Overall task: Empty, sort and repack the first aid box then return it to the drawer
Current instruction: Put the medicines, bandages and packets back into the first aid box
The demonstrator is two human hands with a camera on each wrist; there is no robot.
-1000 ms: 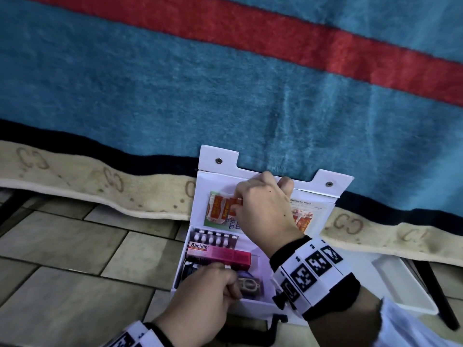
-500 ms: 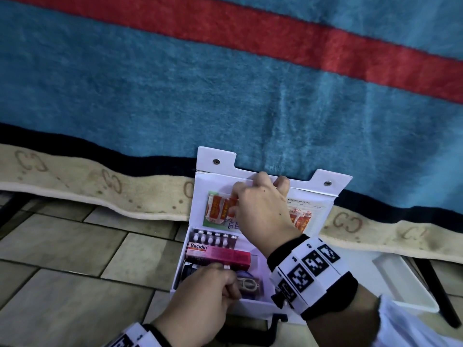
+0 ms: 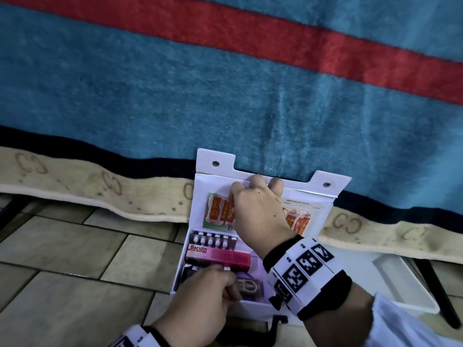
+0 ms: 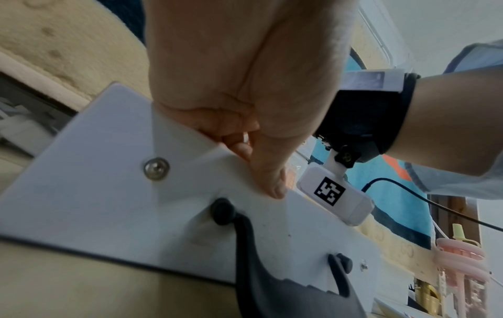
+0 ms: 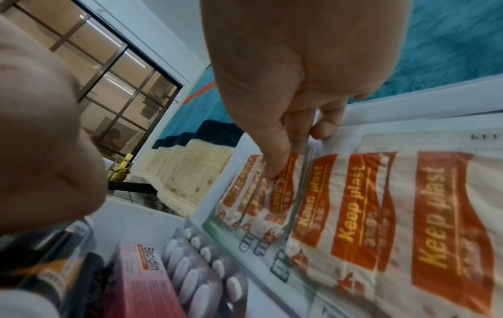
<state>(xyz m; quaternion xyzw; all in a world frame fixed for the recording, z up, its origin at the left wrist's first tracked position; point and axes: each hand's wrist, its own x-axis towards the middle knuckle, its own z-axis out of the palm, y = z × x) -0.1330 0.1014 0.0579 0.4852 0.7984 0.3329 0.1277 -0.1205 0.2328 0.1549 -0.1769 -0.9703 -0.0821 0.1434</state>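
Left hand (image 3: 200, 304) is curled over the front wall of the box (image 3: 253, 309), which sits open on the floor (image 3: 75, 271), steadying it. Right hand (image 3: 258, 211) pinches the plasters (image 5: 280, 193) in the lid's left pocket. I'd pull them straight up along the lid and keep that front wall pinned.

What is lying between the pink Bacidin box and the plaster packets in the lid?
A blister strip of white tablets lies between the Bacidin box and the plaster packets, shown in the head and right wrist views.
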